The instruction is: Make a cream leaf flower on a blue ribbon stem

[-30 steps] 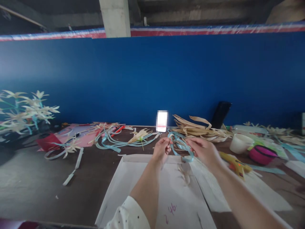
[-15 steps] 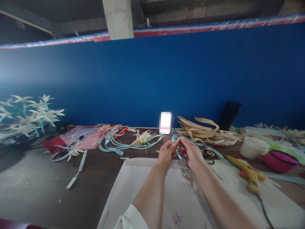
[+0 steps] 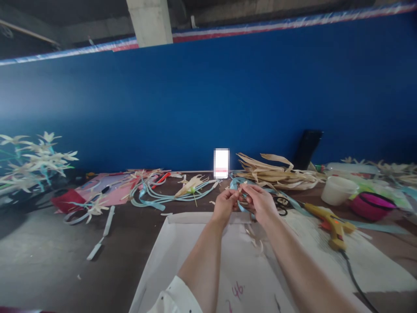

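My left hand [image 3: 226,203] and my right hand [image 3: 259,201] meet above the far edge of a white box lid [image 3: 195,256], thumbs and fingers pinched. A small pale piece that looks like corn husk [image 3: 240,188] shows between the fingertips; its lower part is hidden. Light blue ribbon [image 3: 241,207] shows just below and behind the fingers. Beyond my right hand lies a pile of dried corn husks [image 3: 276,174]. The black handles of scissors [image 3: 282,205] stick out beside my right wrist.
To the right lie a yellow glue gun [image 3: 330,224] with a cord, a white cup [image 3: 339,190] and a magenta bowl [image 3: 373,205]. Coiled pale blue tubing [image 3: 156,200] and a husk flower [image 3: 192,186] lie left. Husk blossoms [image 3: 42,156] stand far left. A blue partition [image 3: 195,100] rises behind.
The view has shifted slightly, so most things sit a little further left and higher. Both hands stay together in the same pinch, with the fingers slightly rearranged.
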Action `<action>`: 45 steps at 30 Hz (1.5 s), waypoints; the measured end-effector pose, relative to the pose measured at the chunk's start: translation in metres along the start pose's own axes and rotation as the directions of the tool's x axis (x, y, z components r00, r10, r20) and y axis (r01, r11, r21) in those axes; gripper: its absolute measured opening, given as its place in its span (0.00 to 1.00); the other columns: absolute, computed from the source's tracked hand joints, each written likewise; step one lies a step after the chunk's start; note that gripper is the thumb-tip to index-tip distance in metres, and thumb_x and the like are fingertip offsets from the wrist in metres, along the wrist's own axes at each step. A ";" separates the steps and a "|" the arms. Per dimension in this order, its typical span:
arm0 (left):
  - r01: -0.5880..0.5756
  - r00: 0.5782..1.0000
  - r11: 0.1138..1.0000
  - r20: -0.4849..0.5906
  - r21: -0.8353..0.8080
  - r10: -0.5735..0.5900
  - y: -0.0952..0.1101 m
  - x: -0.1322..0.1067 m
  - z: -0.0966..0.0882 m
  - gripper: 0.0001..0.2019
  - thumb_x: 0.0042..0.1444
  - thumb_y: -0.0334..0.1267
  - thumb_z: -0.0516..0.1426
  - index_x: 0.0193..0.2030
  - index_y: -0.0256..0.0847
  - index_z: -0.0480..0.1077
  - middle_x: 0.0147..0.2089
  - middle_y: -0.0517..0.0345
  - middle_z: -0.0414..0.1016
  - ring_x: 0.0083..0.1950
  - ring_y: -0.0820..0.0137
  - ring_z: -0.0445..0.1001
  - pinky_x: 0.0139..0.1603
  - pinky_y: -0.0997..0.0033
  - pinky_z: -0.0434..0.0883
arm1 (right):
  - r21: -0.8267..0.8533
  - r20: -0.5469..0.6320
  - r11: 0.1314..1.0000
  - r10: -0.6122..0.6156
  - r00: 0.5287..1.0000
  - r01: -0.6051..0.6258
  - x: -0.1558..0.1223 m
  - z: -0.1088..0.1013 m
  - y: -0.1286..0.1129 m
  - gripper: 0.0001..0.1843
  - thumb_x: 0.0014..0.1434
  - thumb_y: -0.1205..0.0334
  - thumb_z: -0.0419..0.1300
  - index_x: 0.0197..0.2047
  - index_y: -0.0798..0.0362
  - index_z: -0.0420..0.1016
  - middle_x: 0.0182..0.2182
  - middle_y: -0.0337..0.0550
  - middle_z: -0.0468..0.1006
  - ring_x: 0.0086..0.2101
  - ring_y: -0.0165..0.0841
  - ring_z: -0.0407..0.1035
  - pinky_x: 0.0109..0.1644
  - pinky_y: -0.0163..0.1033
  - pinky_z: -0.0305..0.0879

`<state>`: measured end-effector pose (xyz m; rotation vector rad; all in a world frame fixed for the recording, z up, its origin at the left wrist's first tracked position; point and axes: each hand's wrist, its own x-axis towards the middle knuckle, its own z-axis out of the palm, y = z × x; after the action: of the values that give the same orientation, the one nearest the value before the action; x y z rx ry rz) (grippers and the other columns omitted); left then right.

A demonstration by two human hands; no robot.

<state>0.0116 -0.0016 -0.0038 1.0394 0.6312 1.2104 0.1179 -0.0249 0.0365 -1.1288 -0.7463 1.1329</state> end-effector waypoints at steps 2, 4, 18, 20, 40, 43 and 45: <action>0.002 1.000 1.000 0.002 0.005 -0.002 -0.001 0.000 0.000 0.16 0.43 0.48 0.62 0.28 0.36 0.67 0.26 0.60 0.68 0.19 0.83 0.56 0.19 0.80 0.53 | -0.029 -0.012 0.999 -0.033 0.999 0.032 0.003 -0.002 0.002 0.20 0.36 0.51 0.69 0.30 0.56 0.76 0.11 0.30 0.62 0.13 0.21 0.51 0.15 0.28 0.43; -0.002 1.000 1.000 0.000 0.015 0.002 -0.001 0.000 0.000 0.16 0.44 0.48 0.62 0.28 0.36 0.67 0.26 0.61 0.68 0.19 0.82 0.56 0.19 0.80 0.53 | -0.067 -0.015 0.995 -0.079 0.997 0.078 0.005 -0.004 0.005 0.21 0.36 0.49 0.68 0.30 0.57 0.76 0.11 0.30 0.61 0.13 0.21 0.50 0.15 0.29 0.42; -0.014 0.999 0.996 -0.029 0.092 0.017 0.000 0.000 0.002 0.17 0.43 0.50 0.61 0.28 0.36 0.68 0.25 0.60 0.69 0.19 0.82 0.56 0.20 0.79 0.56 | -0.175 -0.013 0.965 -0.199 0.980 0.194 0.005 -0.008 0.006 0.21 0.39 0.45 0.66 0.28 0.56 0.76 0.11 0.30 0.58 0.14 0.22 0.48 0.16 0.31 0.41; -0.011 0.999 0.995 -0.035 0.096 0.014 0.000 -0.001 0.002 0.17 0.43 0.50 0.61 0.28 0.36 0.68 0.25 0.60 0.69 0.19 0.82 0.56 0.20 0.79 0.56 | -0.183 -0.011 0.964 -0.197 0.980 0.191 0.005 -0.008 0.006 0.22 0.39 0.45 0.66 0.28 0.56 0.76 0.11 0.30 0.58 0.14 0.22 0.48 0.16 0.31 0.41; 0.007 1.000 0.998 -0.010 0.062 -0.007 0.002 -0.001 0.002 0.18 0.41 0.50 0.62 0.27 0.36 0.67 0.25 0.60 0.69 0.19 0.82 0.56 0.20 0.79 0.57 | -0.163 -0.034 0.980 -0.124 0.992 0.117 0.006 -0.008 0.004 0.20 0.37 0.48 0.68 0.28 0.56 0.75 0.11 0.30 0.60 0.13 0.24 0.53 0.17 0.32 0.48; -0.009 1.000 0.998 -0.012 0.058 0.010 0.002 -0.001 0.003 0.17 0.41 0.49 0.62 0.27 0.36 0.68 0.25 0.59 0.70 0.19 0.82 0.57 0.19 0.79 0.56 | -0.157 -0.042 0.982 -0.111 0.993 0.103 0.005 -0.007 0.003 0.19 0.37 0.48 0.68 0.25 0.55 0.73 0.11 0.30 0.58 0.13 0.24 0.52 0.17 0.32 0.47; -0.017 1.000 0.998 -0.009 0.056 0.017 0.003 -0.001 0.003 0.16 0.42 0.49 0.62 0.27 0.36 0.68 0.25 0.59 0.70 0.19 0.82 0.57 0.19 0.80 0.56 | -0.148 -0.038 0.984 -0.102 0.994 0.095 0.004 -0.007 0.003 0.19 0.37 0.48 0.68 0.24 0.55 0.73 0.11 0.29 0.58 0.13 0.23 0.51 0.16 0.32 0.46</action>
<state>0.0127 -0.0038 -0.0001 1.0888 0.6679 1.2188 0.1243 -0.0232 0.0316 -1.2230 -0.8511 0.9784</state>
